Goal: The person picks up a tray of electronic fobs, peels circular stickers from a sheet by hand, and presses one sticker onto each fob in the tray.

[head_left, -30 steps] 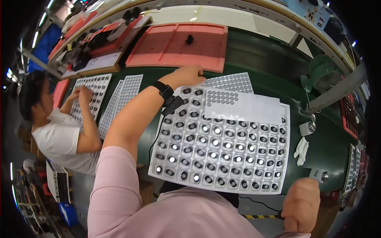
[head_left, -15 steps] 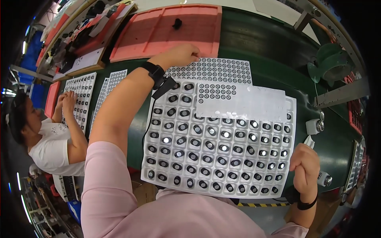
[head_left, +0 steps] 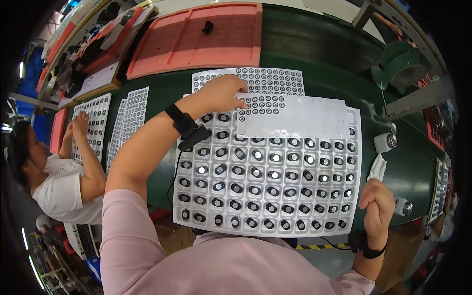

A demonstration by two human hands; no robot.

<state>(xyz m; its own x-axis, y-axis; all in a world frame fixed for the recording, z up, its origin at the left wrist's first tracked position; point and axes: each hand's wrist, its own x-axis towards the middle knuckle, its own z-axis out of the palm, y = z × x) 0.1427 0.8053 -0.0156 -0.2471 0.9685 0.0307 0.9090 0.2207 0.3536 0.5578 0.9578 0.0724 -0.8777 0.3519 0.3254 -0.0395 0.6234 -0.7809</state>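
Observation:
My left hand (head_left: 227, 93) reaches across to the upper-left corner of a white sticker sheet (head_left: 314, 118), with finger and thumb closed at that corner. Round black-and-white stickers cover the sheet's left part; the rest is bare. It lies over the far part of a white plastic tray (head_left: 266, 230), whose pockets hold small dark oval parts (head_left: 253, 190) with round pale or shiny centres. Behind it is a second, fuller sticker sheet (head_left: 275, 78). My right hand (head_left: 377, 201) is curled into a loose fist beside the tray's right edge; its inside is hidden.
A crumpled white cloth (head_left: 377, 167) and small white containers (head_left: 385, 142) are right of the tray. A pink foam board (head_left: 196, 44) lies at the back. To the left, a co-worker (head_left: 61, 182) handles another tray (head_left: 92, 128), near more sticker sheets (head_left: 135, 113).
My left hand has come nearer, from the far sticker sheet's edge to the corner of the nearer sheet. My right hand stays closed beside the tray. The whole view has shifted slightly.

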